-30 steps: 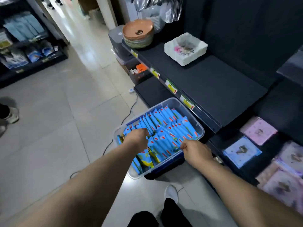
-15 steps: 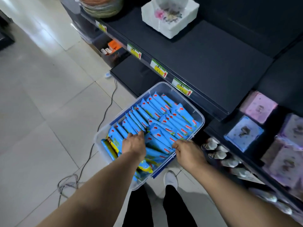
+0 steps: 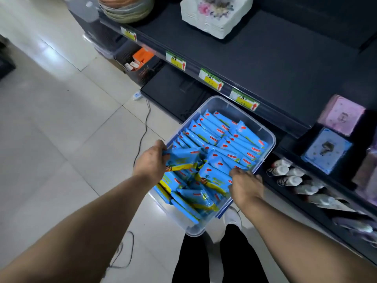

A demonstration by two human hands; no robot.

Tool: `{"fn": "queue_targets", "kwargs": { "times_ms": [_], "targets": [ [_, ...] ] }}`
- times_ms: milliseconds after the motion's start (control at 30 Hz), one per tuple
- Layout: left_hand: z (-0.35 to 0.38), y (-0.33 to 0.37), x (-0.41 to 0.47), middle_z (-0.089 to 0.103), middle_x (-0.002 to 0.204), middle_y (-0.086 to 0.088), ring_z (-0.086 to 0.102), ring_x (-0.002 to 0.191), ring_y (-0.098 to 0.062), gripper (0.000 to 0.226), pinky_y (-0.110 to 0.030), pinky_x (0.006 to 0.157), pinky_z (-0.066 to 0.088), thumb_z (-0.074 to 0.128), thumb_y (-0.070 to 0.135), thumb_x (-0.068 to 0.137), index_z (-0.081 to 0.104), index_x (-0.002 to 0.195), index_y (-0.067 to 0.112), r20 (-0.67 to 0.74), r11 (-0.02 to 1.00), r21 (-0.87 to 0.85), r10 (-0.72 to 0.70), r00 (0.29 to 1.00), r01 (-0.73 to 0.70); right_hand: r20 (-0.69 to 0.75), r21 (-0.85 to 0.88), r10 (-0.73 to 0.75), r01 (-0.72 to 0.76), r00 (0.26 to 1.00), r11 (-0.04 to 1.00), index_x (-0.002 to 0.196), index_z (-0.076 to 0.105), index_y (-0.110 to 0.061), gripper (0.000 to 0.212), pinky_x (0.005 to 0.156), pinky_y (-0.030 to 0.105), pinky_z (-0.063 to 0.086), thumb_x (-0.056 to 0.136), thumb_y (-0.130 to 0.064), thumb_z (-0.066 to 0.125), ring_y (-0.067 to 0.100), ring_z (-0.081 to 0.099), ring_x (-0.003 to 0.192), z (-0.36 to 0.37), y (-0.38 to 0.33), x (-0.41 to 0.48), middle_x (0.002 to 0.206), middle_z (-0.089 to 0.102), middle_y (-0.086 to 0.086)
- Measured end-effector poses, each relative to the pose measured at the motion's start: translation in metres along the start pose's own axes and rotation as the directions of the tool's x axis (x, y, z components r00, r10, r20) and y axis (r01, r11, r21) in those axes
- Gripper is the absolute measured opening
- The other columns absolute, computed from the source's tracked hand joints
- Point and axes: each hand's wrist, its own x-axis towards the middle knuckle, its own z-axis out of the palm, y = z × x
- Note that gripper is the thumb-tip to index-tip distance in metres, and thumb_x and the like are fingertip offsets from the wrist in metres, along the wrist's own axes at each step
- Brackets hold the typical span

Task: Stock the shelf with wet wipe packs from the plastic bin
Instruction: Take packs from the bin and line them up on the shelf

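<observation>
Plastic bin (image 3: 265,137): just beside the dark shelf (image 3: 275,64), full of blue wet wipe packs (image 3: 224,144); their print is too blurred to read.
Left hand (image 3: 152,160): grips a raised pack (image 3: 183,158) at the bin's left rim.
Right hand (image 3: 245,187): fingers curled at the right rim; cannot tell what it grips.
Price tags (image 3: 211,79): yellow with red arrows, writing unreadable.

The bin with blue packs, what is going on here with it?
A person stands over a clear bin full of blue packs, before a dark shelf. The left hand grips several packs at the bin's left side. The right hand touches packs at the near right; whether it grips them is unclear. No packs lie on the shelf yet.
</observation>
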Motion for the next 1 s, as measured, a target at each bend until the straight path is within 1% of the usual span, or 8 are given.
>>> {"fn": "queue_targets", "kwargs": {
  "times_ms": [100, 200, 367, 500, 567, 700, 833, 1000],
  "targets": [
    [-0.002, -0.014, 0.001, 0.059, 0.096, -0.010, 0.052, 0.086, -0.030, 0.014, -0.032, 0.066, 0.033, 0.050, 0.021, 0.094, 0.048, 0.105, 0.013, -0.056, 1.000, 0.003, -0.004, 0.998, 0.004, -0.011, -0.067, 0.036, -0.037, 0.999, 0.997, 0.115, 0.053, -0.022, 0.030, 0.089, 0.037, 0.036, 0.087, -0.027, 0.061, 0.021, 0.047, 0.117, 0.009, -0.010, 0.000, 0.117, 0.058, -0.001],
    [0.004, -0.017, 0.002, 0.060, 0.094, -0.011, 0.055, 0.088, -0.033, 0.014, -0.035, 0.068, 0.039, 0.050, 0.021, 0.094, 0.048, 0.105, 0.012, -0.069, 0.999, -0.047, -0.004, 0.998, 0.001, -0.042, -0.077, 0.062, -0.065, 0.997, 0.995, 0.115, 0.052, -0.020, 0.027, 0.088, 0.039, 0.035, 0.088, -0.025, 0.057, 0.022, 0.045, 0.116, 0.017, -0.015, -0.001, 0.115, 0.058, -0.001],
    [0.006, -0.010, 0.003, 0.058, 0.087, -0.005, 0.055, 0.086, -0.033, 0.013, -0.038, 0.072, 0.045, 0.051, 0.025, 0.092, 0.047, 0.101, 0.018, -0.048, 0.998, -0.044, 0.045, 0.998, -0.048, 0.008, -0.060, -0.026, 0.027, 1.000, 0.998, 0.109, 0.046, -0.017, 0.024, 0.085, 0.040, 0.032, 0.087, -0.016, 0.055, 0.023, 0.048, 0.110, 0.020, -0.014, -0.008, 0.095, 0.065, 0.001],
    [-0.011, 0.004, 0.001, 0.055, 0.078, 0.001, 0.052, 0.069, -0.021, 0.010, -0.032, 0.064, 0.039, 0.050, 0.025, 0.093, 0.045, 0.098, 0.019, -0.023, 0.993, -0.064, 0.102, 0.994, -0.104, 0.020, -0.051, -0.109, 0.110, 0.994, 0.993, 0.111, 0.053, -0.021, 0.019, 0.088, 0.038, 0.031, 0.092, -0.027, 0.051, 0.020, 0.042, 0.114, 0.013, -0.015, -0.018, 0.108, 0.060, -0.003],
    [-0.023, 0.013, 0.001, 0.056, 0.082, -0.002, 0.052, 0.073, -0.024, 0.010, -0.031, 0.064, 0.037, 0.050, 0.023, 0.093, 0.046, 0.100, 0.017, -0.024, 0.985, -0.072, 0.154, 0.988, -0.155, -0.017, 0.017, -0.104, 0.105, 0.994, 0.994, 0.114, 0.052, -0.021, 0.025, 0.090, 0.037, 0.033, 0.094, -0.036, 0.047, 0.022, 0.042, 0.118, 0.002, -0.017, -0.024, 0.114, 0.057, -0.001],
    [-0.049, 0.037, 0.000, 0.058, 0.086, -0.007, 0.055, 0.085, -0.031, 0.012, -0.035, 0.069, 0.039, 0.050, 0.022, 0.094, 0.047, 0.102, 0.014, -0.047, 0.972, -0.051, 0.225, 0.973, -0.227, -0.089, 0.291, 0.025, 0.002, 0.996, 0.957, 0.117, 0.046, -0.018, 0.028, 0.084, 0.034, 0.047, 0.096, -0.035, 0.047, 0.026, 0.059, 0.108, -0.036, -0.008, -0.045, 0.116, 0.062, 0.004],
    [-0.064, 0.069, 0.001, 0.063, 0.094, -0.016, 0.059, 0.090, -0.035, 0.016, -0.037, 0.071, 0.045, 0.052, 0.021, 0.095, 0.050, 0.105, 0.009, -0.020, 0.947, -0.061, 0.313, 0.949, -0.314, -0.179, 0.337, 0.120, -0.054, 0.976, 0.940, 0.124, 0.046, -0.022, 0.030, 0.083, 0.032, 0.046, 0.096, -0.033, 0.046, 0.026, 0.059, 0.111, -0.076, 0.010, -0.072, 0.121, 0.062, 0.001],
    [-0.068, 0.125, -0.016, 0.063, 0.090, -0.011, 0.060, 0.088, -0.032, 0.011, -0.037, 0.074, 0.051, 0.057, 0.024, 0.093, 0.050, 0.096, 0.015, 0.040, 0.870, -0.084, 0.489, 0.871, -0.485, -0.282, 0.470, 0.351, -0.191, 0.893, 0.862, 0.118, 0.050, -0.029, 0.027, 0.082, 0.031, 0.046, 0.090, -0.027, 0.051, 0.023, 0.060, 0.106, -0.098, 0.042, -0.119, 0.114, 0.065, -0.002]
  ]
}}
